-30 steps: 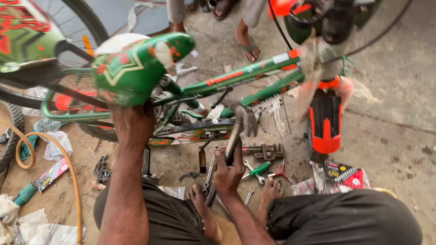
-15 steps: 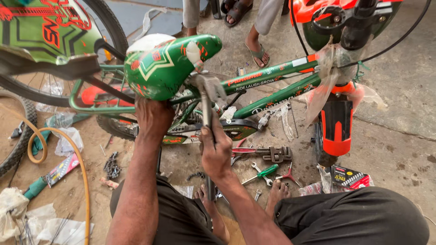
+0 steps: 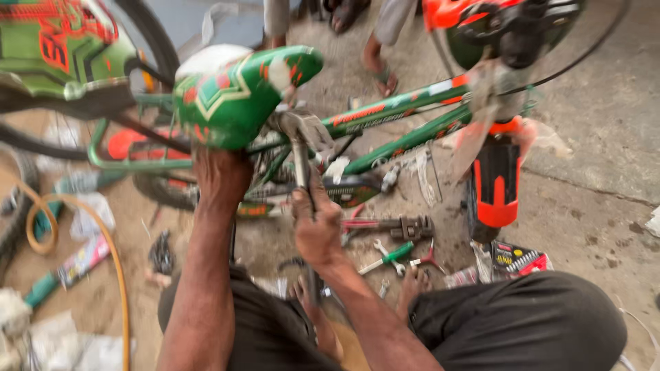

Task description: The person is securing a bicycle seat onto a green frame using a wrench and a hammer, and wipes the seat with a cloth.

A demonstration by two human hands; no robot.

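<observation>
A small green bicycle (image 3: 405, 110) with orange markings stands in front of me. My left hand (image 3: 220, 178) grips the underside of its green saddle (image 3: 234, 96). My right hand (image 3: 315, 230) is closed on the handle of a large metal wrench (image 3: 301, 148), whose jaws sit under the back of the saddle at the seat clamp. My knees and dark shorts fill the bottom of the view.
A pipe wrench (image 3: 395, 227), a green-handled tool (image 3: 388, 256) and pliers lie on the dirt below the frame. A black and orange handlebar grip (image 3: 496, 185) hangs at right. An orange hose (image 3: 117, 275) curls at left. Another person's sandalled feet (image 3: 381, 72) stand behind the bicycle.
My right hand has lifted the wrench from near the ground up to the seat clamp under the saddle. My left hand has stayed on the saddle.
</observation>
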